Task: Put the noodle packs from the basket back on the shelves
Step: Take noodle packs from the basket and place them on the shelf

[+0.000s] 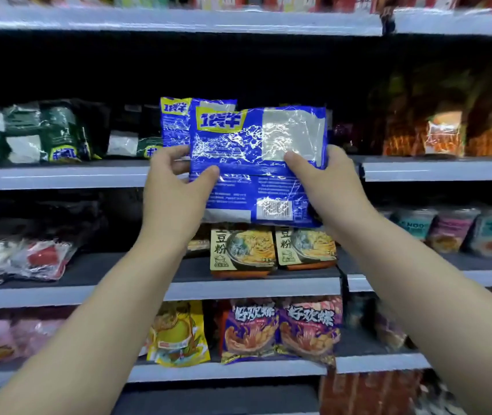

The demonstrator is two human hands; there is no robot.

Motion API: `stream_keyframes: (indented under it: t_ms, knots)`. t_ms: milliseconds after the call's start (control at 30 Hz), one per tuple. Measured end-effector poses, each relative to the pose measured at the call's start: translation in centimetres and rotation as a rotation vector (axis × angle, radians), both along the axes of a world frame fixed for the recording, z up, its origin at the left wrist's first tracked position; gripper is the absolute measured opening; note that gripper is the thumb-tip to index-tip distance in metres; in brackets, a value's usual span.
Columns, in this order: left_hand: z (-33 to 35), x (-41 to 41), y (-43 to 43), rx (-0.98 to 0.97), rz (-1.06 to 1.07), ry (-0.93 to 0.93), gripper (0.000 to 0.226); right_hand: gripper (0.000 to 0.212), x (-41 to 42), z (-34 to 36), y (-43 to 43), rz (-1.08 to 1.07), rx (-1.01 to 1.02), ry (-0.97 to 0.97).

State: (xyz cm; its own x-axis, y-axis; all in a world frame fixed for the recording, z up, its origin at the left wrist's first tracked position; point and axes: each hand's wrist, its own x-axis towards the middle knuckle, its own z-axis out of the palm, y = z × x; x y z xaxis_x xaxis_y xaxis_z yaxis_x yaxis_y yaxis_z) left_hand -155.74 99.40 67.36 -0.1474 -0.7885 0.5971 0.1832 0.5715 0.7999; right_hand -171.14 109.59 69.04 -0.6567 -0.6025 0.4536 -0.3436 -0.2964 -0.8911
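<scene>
"Blue noodle pack (pixel 256 163): position?"
"Held up in front of the middle shelf (pixel 59 176), bottom edge below the shelf lip. It overlaps a matching blue pack (pixel 174 124) behind it. Contact between the two cannot be told."
"Hands?"
"Left hand (pixel 176 187) grips the lower left edge, thumb on the front. Right hand (pixel 328 181) grips the right edge likewise. Dark green packs (pixel 56 133) stand on the shelf to the left."

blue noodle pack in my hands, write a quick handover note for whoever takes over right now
Left hand grips the blue noodle pack at its left edge; right hand grips its right edge.
The pack is held in front of the shelf, not yet set down; a matching blue pack already stands there behind it.
To do: set this pack beside it. Basket out of view, so remaining packs unknown.
</scene>
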Motion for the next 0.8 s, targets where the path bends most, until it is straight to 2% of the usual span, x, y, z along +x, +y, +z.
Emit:
stream_keyframes:
  t_ms: [67,133,300,400,500,600,667,767,800]
  knots:
    - [1.2,-2.7,-0.9,-0.057,0.015,-0.014,0.036,0.048,-2.6,1.0,-0.8,-0.095,-0.053,0.002]
    - [2.4,-5.3,-2.1,-0.158,0.053,-0.085,0.032,0.052,-5.4,1.9,-2.1,-0.21,-0.1,0.046]
    - [5.0,-12.5,-6.9,-0.297,-0.069,-0.281,0.024,0.037,-13.6,3.9,-6.9,-0.428,-0.067,0.2]
    - [6.4,-17.1,-9.9,-0.281,-0.223,-0.356,0.021,0.022,-18.9,5.5,-10.1,-0.455,-0.035,0.202]
    - [7.9,-21.4,-12.7,-0.234,-0.331,-0.409,0.024,0.02,-23.4,7.0,-12.7,-0.484,0.025,0.264]
    - [9.1,-25.2,-15.7,-0.193,-0.366,-0.491,0.017,0.017,-26.3,7.7,-15.0,-0.465,0.074,0.279]
    - [9.6,-27.2,-17.5,-0.14,-0.361,-0.556,0.033,0.015,-27.5,7.7,-16.2,-0.453,0.128,0.297]
    - [9.8,-29.2,-18.8,-0.085,-0.384,-0.623,0.024,0.013,-28.8,7.6,-17.7,-0.398,0.217,0.304]
    - [9.8,-29.7,-19.0,-0.083,-0.39,-0.64,0.03,0.014,-29.3,7.4,-18.2,-0.366,0.241,0.295]
